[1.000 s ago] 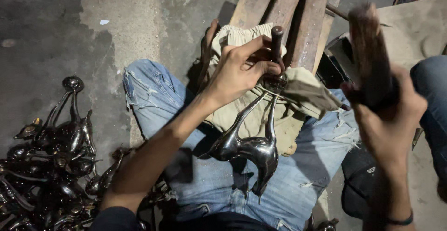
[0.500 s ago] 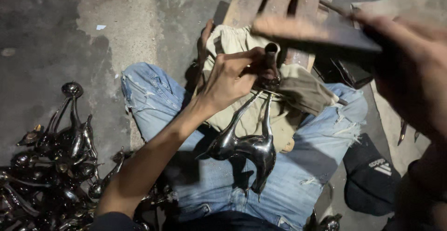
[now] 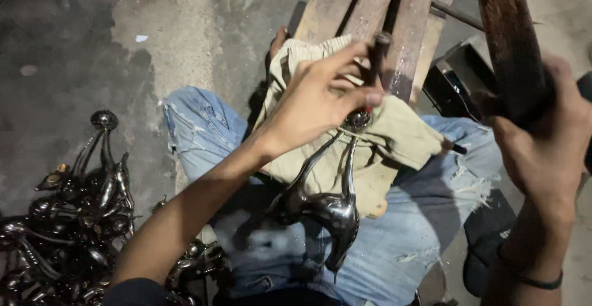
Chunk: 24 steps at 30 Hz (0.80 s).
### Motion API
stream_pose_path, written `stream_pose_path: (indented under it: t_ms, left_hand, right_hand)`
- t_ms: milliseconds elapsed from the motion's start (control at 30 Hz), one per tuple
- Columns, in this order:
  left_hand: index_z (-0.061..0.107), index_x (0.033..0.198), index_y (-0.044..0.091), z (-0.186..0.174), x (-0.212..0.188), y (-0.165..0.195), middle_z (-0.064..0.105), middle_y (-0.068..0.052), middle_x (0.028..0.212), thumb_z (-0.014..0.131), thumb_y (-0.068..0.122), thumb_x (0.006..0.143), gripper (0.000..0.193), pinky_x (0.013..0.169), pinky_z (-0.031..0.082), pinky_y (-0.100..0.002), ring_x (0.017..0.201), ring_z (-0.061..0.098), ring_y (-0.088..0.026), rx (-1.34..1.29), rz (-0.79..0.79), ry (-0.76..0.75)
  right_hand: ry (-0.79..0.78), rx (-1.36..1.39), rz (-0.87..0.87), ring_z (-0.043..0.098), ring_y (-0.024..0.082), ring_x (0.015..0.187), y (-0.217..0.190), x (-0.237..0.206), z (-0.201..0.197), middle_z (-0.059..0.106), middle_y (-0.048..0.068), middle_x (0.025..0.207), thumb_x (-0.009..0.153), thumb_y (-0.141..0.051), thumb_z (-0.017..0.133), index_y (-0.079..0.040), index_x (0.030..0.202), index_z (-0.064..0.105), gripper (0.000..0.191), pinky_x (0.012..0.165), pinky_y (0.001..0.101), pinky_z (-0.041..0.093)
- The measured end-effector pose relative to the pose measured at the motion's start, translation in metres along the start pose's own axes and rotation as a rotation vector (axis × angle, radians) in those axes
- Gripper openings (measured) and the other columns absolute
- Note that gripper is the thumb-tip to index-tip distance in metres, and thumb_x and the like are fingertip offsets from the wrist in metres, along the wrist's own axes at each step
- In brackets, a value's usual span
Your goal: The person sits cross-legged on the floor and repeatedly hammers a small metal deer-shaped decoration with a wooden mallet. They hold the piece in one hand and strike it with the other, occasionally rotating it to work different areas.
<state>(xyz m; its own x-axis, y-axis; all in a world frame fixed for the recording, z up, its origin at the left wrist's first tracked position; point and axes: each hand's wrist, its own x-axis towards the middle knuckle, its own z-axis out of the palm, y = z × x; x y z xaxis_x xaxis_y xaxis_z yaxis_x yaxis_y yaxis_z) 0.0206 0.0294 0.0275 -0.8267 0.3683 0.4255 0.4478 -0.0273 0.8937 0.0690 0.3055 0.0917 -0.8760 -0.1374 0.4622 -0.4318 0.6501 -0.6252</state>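
**Casting held over the lap**

While the left hand [image 3: 320, 99] grips its thin legs, the shiny dark metal casting [image 3: 327, 204] hangs over the jeans [image 3: 407, 244], long axis slanting down toward the person. Planks [image 3: 370, 10] crowd above. Right hand [image 3: 542, 152] clenches a rusty bar [image 3: 509, 41].

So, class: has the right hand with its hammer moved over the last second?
Yes. The right hand swung the hammer over the wooden planks, then drew back right, raised again.
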Motion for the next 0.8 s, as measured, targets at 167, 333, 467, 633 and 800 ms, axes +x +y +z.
stream_pose_path:
  t_ms: [167,333,467,633,800]
  left_hand:
    - [0.053,0.139,-0.002,0.007,0.024,0.015,0.073,-0.028,0.112,0.077,0.016,0.096,0.052,0.075,0.067,-0.035,0.1,0.08,-0.021,0.124,-0.167,-0.085]
    - [0.05,0.144,-0.001,0.015,0.047,0.017,0.075,-0.025,0.106,0.064,0.008,0.096,0.052,0.06,0.067,-0.03,0.09,0.079,-0.016,0.218,-0.167,-0.21]
    - [0.056,0.139,-0.001,0.014,0.068,0.016,0.081,-0.015,0.089,0.073,0.011,0.091,0.053,0.065,0.063,-0.03,0.073,0.081,-0.014,0.271,-0.217,-0.335]
    - [0.061,0.136,0.004,0.02,0.084,0.015,0.081,-0.009,0.083,0.077,0.013,0.085,0.054,0.067,0.061,-0.034,0.07,0.079,-0.016,0.359,-0.221,-0.419]
    - [0.06,0.136,0.006,0.022,0.087,0.013,0.08,-0.01,0.081,0.077,0.014,0.085,0.054,0.07,0.061,-0.035,0.07,0.08,-0.016,0.397,-0.258,-0.447]
  right_hand:
    - [0.009,-0.247,-0.004,0.068,0.016,0.109,0.046,-0.011,-0.006,0.071,0.019,0.11,0.091,0.002,0.087,0.009,0.132,0.059,0.05,0.095,0.0316,0.054]
    - [0.014,-0.199,0.04,0.066,0.015,0.102,0.06,-0.011,-0.008,0.072,0.02,0.111,0.093,-0.004,0.088,0.007,0.136,0.058,0.054,0.09,0.0301,0.055]
    - [-0.013,-0.15,0.134,0.067,0.014,0.098,0.065,-0.006,-0.012,0.072,0.018,0.109,0.094,-0.009,0.087,0.005,0.141,0.057,0.058,0.088,0.0302,0.055]
    - [-0.084,-0.062,0.16,0.067,0.017,0.099,0.078,-0.004,-0.019,0.069,0.016,0.111,0.095,-0.018,0.083,0.001,0.147,0.052,0.063,0.086,0.0304,0.056]
    - [-0.097,-0.179,0.376,0.063,0.026,0.069,0.074,0.001,-0.017,0.066,0.019,0.091,0.096,-0.013,0.079,-0.004,0.154,0.05,0.065,0.059,0.0368,0.049]
